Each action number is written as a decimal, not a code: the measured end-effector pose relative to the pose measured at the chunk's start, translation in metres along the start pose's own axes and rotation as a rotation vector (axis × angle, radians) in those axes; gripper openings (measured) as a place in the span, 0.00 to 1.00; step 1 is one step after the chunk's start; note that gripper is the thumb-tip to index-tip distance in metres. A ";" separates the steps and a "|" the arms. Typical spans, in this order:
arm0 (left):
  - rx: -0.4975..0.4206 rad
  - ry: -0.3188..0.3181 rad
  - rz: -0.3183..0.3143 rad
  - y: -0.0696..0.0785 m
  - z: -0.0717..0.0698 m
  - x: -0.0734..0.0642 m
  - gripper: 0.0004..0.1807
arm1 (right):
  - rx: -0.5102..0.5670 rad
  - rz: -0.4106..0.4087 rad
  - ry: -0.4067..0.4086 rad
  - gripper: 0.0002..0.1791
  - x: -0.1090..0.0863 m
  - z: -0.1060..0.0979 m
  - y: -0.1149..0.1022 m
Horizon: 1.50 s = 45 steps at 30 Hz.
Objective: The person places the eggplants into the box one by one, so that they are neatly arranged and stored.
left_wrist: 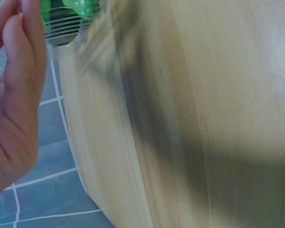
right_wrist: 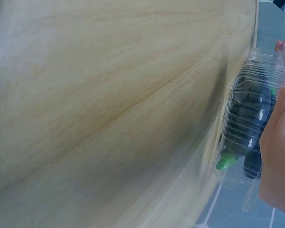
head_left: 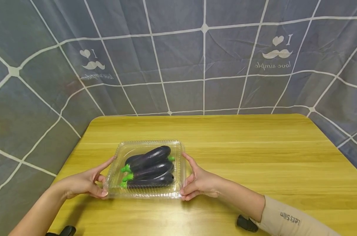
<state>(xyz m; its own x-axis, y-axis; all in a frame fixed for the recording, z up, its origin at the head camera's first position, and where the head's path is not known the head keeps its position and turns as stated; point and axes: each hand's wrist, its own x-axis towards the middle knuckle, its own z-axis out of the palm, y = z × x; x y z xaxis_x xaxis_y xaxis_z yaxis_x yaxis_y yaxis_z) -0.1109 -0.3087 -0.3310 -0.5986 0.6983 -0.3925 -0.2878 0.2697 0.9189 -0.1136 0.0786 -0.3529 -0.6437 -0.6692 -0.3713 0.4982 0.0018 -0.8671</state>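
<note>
Both hands hold a clear plastic clamshell box (head_left: 149,193) just above the wooden table, tilted toward the head camera. Inside lie several dark purple eggplants (head_left: 150,160) with green stems, most pointing left. The left hand (head_left: 85,182) grips the box's left side, thumb at the near corner and a finger stretched along the edge. On the opposite side the right hand (head_left: 197,182) pinches the near right corner, its index finger reaching up the rim. In the right wrist view the ribbed box wall (right_wrist: 249,99) shows beside the right hand (right_wrist: 280,137). The left wrist view catches only a box corner (left_wrist: 61,42).
The wood-grain table (head_left: 255,154) spreads to the right of and behind the box. A grey curtain (head_left: 184,59) with white lines hangs around the back and sides. Black objects (head_left: 246,223), partly cut off or covered, appear near both forearms at the bottom.
</note>
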 end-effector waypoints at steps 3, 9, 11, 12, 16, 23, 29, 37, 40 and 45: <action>0.036 0.025 -0.008 0.002 0.000 0.001 0.60 | -0.001 -0.002 0.006 0.64 0.000 0.001 0.000; -0.014 -0.010 0.021 -0.003 -0.002 0.001 0.59 | -0.003 0.001 0.014 0.63 0.000 0.002 0.002; -0.038 -0.027 0.029 -0.006 -0.003 0.002 0.58 | -0.003 0.002 0.021 0.63 0.001 0.002 0.002; -0.046 -0.032 0.033 -0.007 -0.003 0.002 0.58 | -0.003 0.003 0.025 0.63 0.001 0.002 0.003; -0.069 -0.055 0.043 -0.010 -0.005 0.002 0.57 | 0.011 0.013 0.038 0.64 0.002 0.004 0.004; -0.085 -0.077 0.057 -0.012 -0.007 0.000 0.57 | 0.036 0.009 0.058 0.64 0.002 0.010 0.006; -0.075 -0.070 0.045 -0.014 -0.007 -0.001 0.58 | 0.057 0.005 0.076 0.65 0.002 0.014 0.008; -0.038 -0.070 0.025 -0.012 -0.005 -0.003 0.58 | 0.003 -0.003 0.069 0.65 0.001 0.010 0.009; 0.015 -0.056 0.035 -0.010 -0.005 -0.004 0.58 | -0.007 -0.010 0.061 0.65 0.000 0.008 0.009; 0.070 -0.021 0.039 -0.007 -0.004 -0.006 0.58 | -0.012 -0.019 0.045 0.64 0.000 0.007 0.008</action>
<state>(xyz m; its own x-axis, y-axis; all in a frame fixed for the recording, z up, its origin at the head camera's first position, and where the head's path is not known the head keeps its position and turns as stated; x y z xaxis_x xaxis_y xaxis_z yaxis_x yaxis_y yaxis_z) -0.1084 -0.3177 -0.3354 -0.5925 0.7228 -0.3558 -0.2109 0.2870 0.9344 -0.1056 0.0736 -0.3571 -0.6785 -0.6354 -0.3687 0.4788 -0.0019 -0.8779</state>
